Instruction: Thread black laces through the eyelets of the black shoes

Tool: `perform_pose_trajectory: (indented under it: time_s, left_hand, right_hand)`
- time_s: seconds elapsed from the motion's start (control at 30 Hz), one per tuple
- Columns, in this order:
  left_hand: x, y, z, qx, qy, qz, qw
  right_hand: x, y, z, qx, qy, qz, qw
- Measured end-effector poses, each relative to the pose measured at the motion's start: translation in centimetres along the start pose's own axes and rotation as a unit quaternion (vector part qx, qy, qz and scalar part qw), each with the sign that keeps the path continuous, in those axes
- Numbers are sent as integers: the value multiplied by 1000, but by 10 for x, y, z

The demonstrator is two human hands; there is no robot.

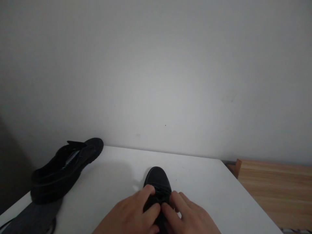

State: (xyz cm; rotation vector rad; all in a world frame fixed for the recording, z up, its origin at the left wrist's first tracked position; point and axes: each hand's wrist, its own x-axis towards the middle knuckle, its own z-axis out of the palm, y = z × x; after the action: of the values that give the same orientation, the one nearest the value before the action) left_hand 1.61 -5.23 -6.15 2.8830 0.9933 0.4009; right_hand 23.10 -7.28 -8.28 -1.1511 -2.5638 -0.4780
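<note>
A black shoe (156, 177) rests on the white tabletop with its rounded toe pointing away from me. My left hand (136, 208) grips the left side of its upper, thumb and forefinger bent over the front opening. From the other side, my right hand (188, 213) pinches the upper, and the two thumbs nearly meet in the middle. Dark lines that look like laces cross the shoe just ahead of my fingers. The heel part is hidden by my hands and the lower edge of the picture.
Another black shoe (60, 172) lies at the table's left side, its opening facing up and its toe by the wall. Dark grey fabric (36, 216) lies under its heel. A pale wall (161, 81) borders the white table (207, 182) behind; wooden furniture (275, 191) stands to the right.
</note>
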Motion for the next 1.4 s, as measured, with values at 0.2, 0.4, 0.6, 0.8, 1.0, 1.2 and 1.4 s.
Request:
perform_pose_trajectory:
  time_s: [0.2, 0.4, 0.6, 0.8, 1.0, 1.2, 1.4]
  left_hand:
    - [17, 6, 14, 81, 14, 8, 997]
    - [24, 2, 7, 47, 111, 20, 992]
    - [29, 6, -28, -350, 125, -30, 928]
    - [40, 0, -16, -493, 81, -109, 859]
    - [56, -6, 1, -647, 49, -127, 750]
    - [51, -2, -5, -668, 16, -107, 736]
    - [49, -2, -5, -676, 38, -130, 724]
  right_hand:
    - [10, -2, -3, -40, 34, -1, 999]
    - [13, 6, -22, 225, 1, 112, 968]
    - [17, 9, -41, 528, 123, 210, 814]
    - [20, 4, -34, 589, 156, 204, 766]
    - [37, 7, -35, 585, 221, 198, 755]
    - [44, 13, -34, 505, 276, 168, 800]
    - [36, 14, -29, 550, 214, 169, 789]
